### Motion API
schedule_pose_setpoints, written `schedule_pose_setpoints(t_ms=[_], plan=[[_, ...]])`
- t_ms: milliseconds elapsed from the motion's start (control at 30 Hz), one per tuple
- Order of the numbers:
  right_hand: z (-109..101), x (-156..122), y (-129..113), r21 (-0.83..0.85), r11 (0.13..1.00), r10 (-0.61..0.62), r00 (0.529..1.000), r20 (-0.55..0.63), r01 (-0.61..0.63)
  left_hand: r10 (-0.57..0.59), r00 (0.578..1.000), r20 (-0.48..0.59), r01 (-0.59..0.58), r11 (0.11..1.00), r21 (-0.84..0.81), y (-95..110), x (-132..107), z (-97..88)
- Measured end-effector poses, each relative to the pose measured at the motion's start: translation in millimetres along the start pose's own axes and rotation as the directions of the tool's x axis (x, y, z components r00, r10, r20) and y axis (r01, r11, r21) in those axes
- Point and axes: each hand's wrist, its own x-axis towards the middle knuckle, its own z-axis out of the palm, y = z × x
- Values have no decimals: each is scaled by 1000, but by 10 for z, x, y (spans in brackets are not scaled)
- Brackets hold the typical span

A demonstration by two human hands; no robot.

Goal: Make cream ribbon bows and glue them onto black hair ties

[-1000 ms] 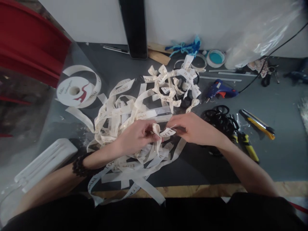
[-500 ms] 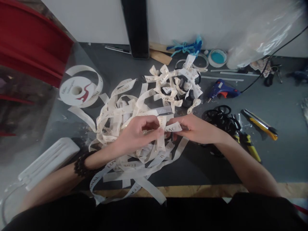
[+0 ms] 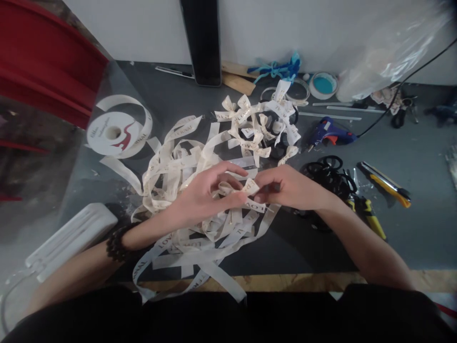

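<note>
My left hand grips a cream printed ribbon bow between thumb and fingers. From the right, my right hand pinches the same bow at its edge, fingertips close to the left thumb. A ribbon tail with dark lettering hangs just below the fingers. Under both hands lies a tangled heap of cream ribbon, some of it printed. Beyond the hands is a cluster of tied ribbon bows, with black bands showing among them. The fingers cover part of the held bow.
A ribbon spool lies at left, near a white device. To the right are a blue glue gun, black hair ties, a yellow cutter and yellow-handled pliers. A dark phone leans at the back.
The ribbon between my hands has turned and now shows a loop with its tail lower. My left fingers have reached over it, and my right fingers have shifted their pinch.
</note>
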Motion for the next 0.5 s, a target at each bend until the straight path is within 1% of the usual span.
schedule_pose_setpoints(t_ms=[100,200,300,367,500], plan=[[-48,-6,14,11,1000,23,997,-71,-22,11,995,-101,-21,995,-98,-40,23,-23],[-67,-9,34,-56,998,16,991,-134,-24,3,981,-194,-23,995,-97,-86,48,-26],[-42,-8,30,-161,987,-40,982,-186,10,-18,967,-253,-11,993,-115,-111,57,-10],[-11,-8,10,-210,977,-88,977,-194,46,-28,960,-278,-8,992,-128,-108,52,4],[53,-9,-46,-329,931,-239,946,-217,160,-65,940,-336,11,987,-161,-86,38,33]])
